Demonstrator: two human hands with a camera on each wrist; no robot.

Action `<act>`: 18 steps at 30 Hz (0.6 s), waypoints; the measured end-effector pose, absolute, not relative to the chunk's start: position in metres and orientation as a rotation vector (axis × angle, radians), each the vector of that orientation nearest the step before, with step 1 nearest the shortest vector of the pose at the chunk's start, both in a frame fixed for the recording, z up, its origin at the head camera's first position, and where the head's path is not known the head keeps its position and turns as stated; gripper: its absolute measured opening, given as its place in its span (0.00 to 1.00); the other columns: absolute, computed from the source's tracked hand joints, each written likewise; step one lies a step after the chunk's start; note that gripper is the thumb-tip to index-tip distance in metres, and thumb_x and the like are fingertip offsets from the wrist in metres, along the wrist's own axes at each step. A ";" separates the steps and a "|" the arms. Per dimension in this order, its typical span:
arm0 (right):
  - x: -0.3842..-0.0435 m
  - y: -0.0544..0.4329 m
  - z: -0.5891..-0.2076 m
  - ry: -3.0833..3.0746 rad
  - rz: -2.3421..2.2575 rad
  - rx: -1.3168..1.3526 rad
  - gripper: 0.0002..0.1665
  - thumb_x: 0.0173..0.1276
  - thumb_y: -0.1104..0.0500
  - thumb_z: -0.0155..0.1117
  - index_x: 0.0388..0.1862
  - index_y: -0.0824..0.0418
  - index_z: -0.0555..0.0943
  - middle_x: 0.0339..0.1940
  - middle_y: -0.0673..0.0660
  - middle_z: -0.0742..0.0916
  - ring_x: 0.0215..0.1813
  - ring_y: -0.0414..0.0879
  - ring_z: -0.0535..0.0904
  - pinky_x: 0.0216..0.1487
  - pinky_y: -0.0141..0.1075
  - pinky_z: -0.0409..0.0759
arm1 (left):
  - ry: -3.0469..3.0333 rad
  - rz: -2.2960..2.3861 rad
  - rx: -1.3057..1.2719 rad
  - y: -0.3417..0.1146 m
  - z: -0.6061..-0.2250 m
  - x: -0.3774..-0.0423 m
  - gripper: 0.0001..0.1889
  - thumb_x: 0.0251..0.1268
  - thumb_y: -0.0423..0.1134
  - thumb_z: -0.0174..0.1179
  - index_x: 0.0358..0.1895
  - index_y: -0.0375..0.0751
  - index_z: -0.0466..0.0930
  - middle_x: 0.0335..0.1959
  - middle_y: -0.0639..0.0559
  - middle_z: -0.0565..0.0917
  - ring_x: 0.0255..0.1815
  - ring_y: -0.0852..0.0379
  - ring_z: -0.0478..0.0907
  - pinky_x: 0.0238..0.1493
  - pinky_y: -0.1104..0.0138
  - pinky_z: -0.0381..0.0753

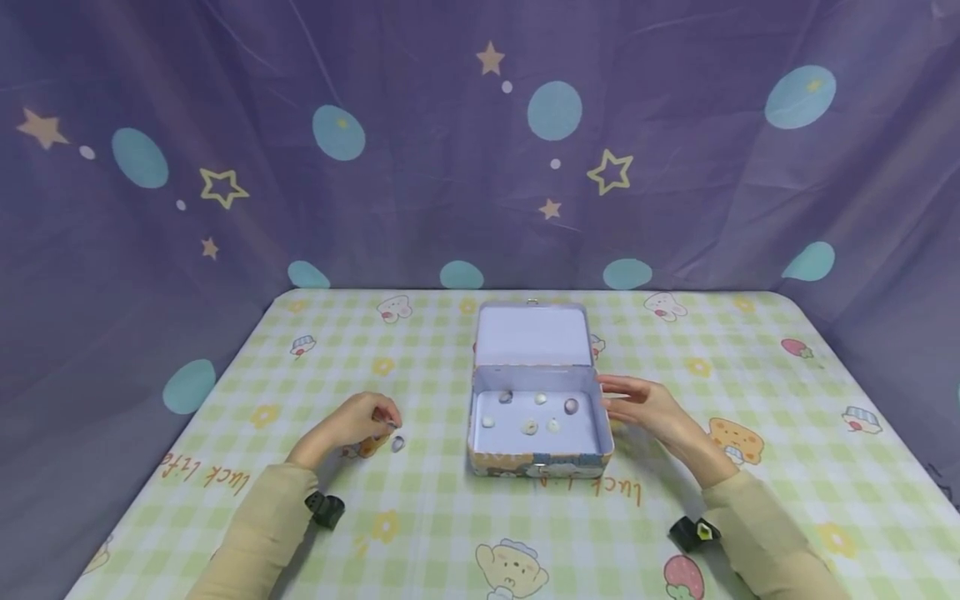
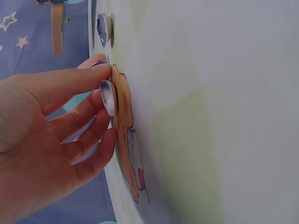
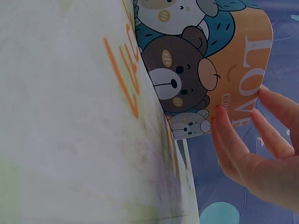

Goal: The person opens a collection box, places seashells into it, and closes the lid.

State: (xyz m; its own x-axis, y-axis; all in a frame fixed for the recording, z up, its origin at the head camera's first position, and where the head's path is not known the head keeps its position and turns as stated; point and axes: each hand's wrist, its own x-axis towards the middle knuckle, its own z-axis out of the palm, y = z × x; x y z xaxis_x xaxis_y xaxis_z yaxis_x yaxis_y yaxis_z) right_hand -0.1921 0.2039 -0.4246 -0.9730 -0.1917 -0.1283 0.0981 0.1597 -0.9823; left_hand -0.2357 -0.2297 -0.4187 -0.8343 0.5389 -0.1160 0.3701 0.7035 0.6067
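Note:
My left hand (image 1: 366, 419) is low over the left part of the table, pinching a small shell (image 2: 99, 63) between thumb and index fingertips, which partly hide it. Another shell (image 2: 108, 97) lies just under the thumb, and a third shell (image 1: 398, 444) rests on the cloth to the right of the fingers. An open tin box (image 1: 542, 461) stands in the middle, lid raised at the back, with several small shells inside. At the box's right wall, my right hand (image 1: 647, 410) touches the printed side with extended fingertips (image 3: 220, 112).
A green-and-white checked cloth (image 1: 420, 517) with cartoon prints covers the table. Behind it hangs a purple curtain (image 1: 420, 208) with stars and blue ovals. Each wrist carries a small black device, such as the left one (image 1: 326, 509).

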 end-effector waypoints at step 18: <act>-0.193 0.203 -0.425 2.182 -1.920 -0.109 0.35 0.56 0.57 0.64 0.61 0.68 0.65 0.59 0.68 0.71 0.45 0.40 0.78 0.47 0.36 0.76 | 2.707 0.875 0.729 -0.216 -0.407 -0.236 0.04 0.56 0.29 0.56 0.31 0.39 0.81 0.28 0.55 0.79 0.30 0.60 0.72 0.33 0.67 0.72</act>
